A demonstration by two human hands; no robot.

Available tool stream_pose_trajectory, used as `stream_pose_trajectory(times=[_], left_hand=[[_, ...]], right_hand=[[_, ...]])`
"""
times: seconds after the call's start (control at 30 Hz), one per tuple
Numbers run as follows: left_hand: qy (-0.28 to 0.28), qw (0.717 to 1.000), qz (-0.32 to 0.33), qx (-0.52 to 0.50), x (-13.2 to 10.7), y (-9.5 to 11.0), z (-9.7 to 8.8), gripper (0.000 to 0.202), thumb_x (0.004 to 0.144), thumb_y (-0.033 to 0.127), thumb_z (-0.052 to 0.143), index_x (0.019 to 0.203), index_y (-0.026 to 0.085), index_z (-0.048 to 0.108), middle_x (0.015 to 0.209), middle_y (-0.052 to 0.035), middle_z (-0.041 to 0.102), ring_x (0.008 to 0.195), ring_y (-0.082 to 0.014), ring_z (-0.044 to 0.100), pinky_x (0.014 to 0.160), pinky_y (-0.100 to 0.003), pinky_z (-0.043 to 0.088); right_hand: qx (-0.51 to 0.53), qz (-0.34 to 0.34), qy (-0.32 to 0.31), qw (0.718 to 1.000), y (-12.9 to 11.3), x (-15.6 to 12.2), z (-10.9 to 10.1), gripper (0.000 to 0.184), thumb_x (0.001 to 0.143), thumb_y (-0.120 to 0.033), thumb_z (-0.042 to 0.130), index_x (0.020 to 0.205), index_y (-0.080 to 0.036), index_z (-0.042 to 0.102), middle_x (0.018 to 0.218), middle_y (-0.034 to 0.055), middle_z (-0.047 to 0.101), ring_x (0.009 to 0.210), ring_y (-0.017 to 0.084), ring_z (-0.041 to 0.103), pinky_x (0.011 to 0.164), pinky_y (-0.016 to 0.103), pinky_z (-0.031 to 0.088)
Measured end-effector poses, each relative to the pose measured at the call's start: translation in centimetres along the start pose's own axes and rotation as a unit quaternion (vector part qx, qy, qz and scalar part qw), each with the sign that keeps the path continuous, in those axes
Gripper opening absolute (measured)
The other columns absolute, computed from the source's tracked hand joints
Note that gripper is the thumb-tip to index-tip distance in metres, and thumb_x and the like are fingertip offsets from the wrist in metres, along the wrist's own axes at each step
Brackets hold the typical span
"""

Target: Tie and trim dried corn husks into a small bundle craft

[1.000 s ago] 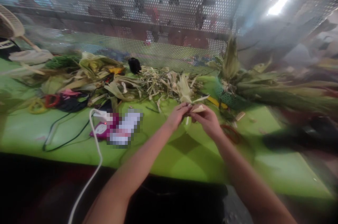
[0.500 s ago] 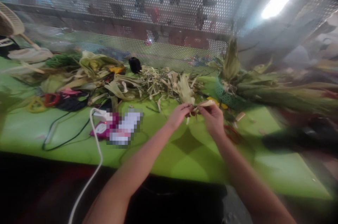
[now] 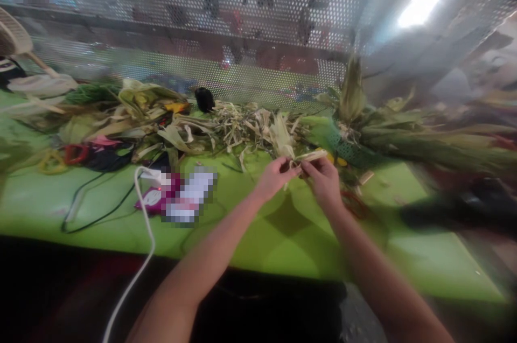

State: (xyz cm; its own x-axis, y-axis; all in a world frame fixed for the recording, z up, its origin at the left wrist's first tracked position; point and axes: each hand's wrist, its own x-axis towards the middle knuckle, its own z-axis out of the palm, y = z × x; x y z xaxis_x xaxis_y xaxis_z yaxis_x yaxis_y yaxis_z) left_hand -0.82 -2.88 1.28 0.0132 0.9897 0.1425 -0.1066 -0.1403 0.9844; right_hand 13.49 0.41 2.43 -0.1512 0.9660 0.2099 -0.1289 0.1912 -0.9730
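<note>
My left hand (image 3: pixel 274 180) and my right hand (image 3: pixel 324 181) meet above the green table, fingertips pinched close together. Both are closed on a pale dried corn husk (image 3: pixel 315 156), whose free end points right over my right hand. A thin loop of it shows between the fingers, and a narrow strip hangs below. Just behind my left hand stands a wider pale husk (image 3: pixel 281 135); whether it joins the held piece I cannot tell. The fingertips partly hide the gripped portion.
Shredded husks (image 3: pixel 234 125) lie along the mesh wall (image 3: pixel 262 71). A green basket (image 3: pixel 355 152) and corn leaves (image 3: pixel 428 144) are at right. Red-handled scissors (image 3: pixel 76 154), a blurred-out phone (image 3: pixel 191 195), a magenta device (image 3: pixel 155 197) and a white cable (image 3: pixel 149 230) lie left.
My left thumb has reached across toward my right fingers, and a small loop of husk now shows between the hands. The husk's free end has tipped slightly upward to the right.
</note>
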Motion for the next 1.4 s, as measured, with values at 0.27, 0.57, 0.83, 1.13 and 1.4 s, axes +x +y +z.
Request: stream_pose_trajectory(times=[0.27, 0.57, 0.83, 1.13, 1.4], left_hand=[[0.071, 0.997, 0.002, 0.02, 0.2, -0.2, -0.4, 0.029, 0.085, 0.045, 0.061, 0.087, 0.016, 0.064, 0.077, -0.0012, 0.059, 0.071, -0.0122, 0.051, 0.066, -0.026, 0.038], [0.096, 0.992, -0.035, -0.068, 0.4, 0.2, -0.9, 0.014, 0.079, 0.03, 0.062, 0.08, 0.016, 0.06, 0.07, 0.001, 0.055, 0.063, -0.0089, 0.046, 0.059, -0.022, 0.032], [0.071, 0.994, -0.04, -0.068, 0.6, -0.4, -0.4, 0.013, 0.077, 0.027, 0.061, 0.083, 0.016, 0.06, 0.069, 0.0022, 0.055, 0.059, -0.0081, 0.043, 0.057, -0.023, 0.029], [0.038, 0.998, 0.006, 0.05, 0.4, -0.3, -0.3, 0.013, 0.08, 0.029, 0.061, 0.079, 0.017, 0.057, 0.073, 0.0018, 0.052, 0.072, -0.0117, 0.047, 0.067, -0.025, 0.035], [0.034, 0.997, 0.018, 0.065, -0.1, 0.3, 0.4, 0.011, 0.083, 0.023, 0.057, 0.092, 0.018, 0.059, 0.083, -0.0009, 0.059, 0.081, -0.014, 0.054, 0.078, -0.027, 0.04]], right_hand=[[-0.011, 0.005, -0.037, 0.999, -0.2, 0.2, -0.2, 0.019, 0.076, -0.035, 0.072, 0.085, -0.019, 0.067, 0.075, 0.0015, 0.069, 0.067, 0.014, 0.065, 0.064, 0.029, 0.054], [-0.327, -0.254, -0.172, 0.894, -0.3, 0.1, -1.1, 0.031, 0.083, -0.011, 0.06, 0.109, -0.025, 0.069, 0.103, 0.0034, 0.072, 0.08, 0.016, 0.067, 0.076, 0.031, 0.056], [-0.395, -0.373, -0.127, 0.83, -0.4, 0.1, -1.4, 0.019, 0.089, -0.017, 0.059, 0.101, -0.026, 0.071, 0.101, 0.0059, 0.069, 0.092, 0.02, 0.067, 0.08, 0.032, 0.055], [-0.358, -0.34, -0.09, 0.865, -0.9, -0.1, -1.4, 0.019, 0.092, -0.02, 0.057, 0.102, -0.025, 0.072, 0.101, 0.0057, 0.072, 0.095, 0.021, 0.067, 0.084, 0.033, 0.052], [-0.286, -0.219, -0.013, 0.933, -0.2, 0.3, -1.1, 0.013, 0.086, -0.031, 0.066, 0.085, -0.02, 0.072, 0.079, 0.0013, 0.071, 0.069, 0.015, 0.063, 0.066, 0.025, 0.048]])
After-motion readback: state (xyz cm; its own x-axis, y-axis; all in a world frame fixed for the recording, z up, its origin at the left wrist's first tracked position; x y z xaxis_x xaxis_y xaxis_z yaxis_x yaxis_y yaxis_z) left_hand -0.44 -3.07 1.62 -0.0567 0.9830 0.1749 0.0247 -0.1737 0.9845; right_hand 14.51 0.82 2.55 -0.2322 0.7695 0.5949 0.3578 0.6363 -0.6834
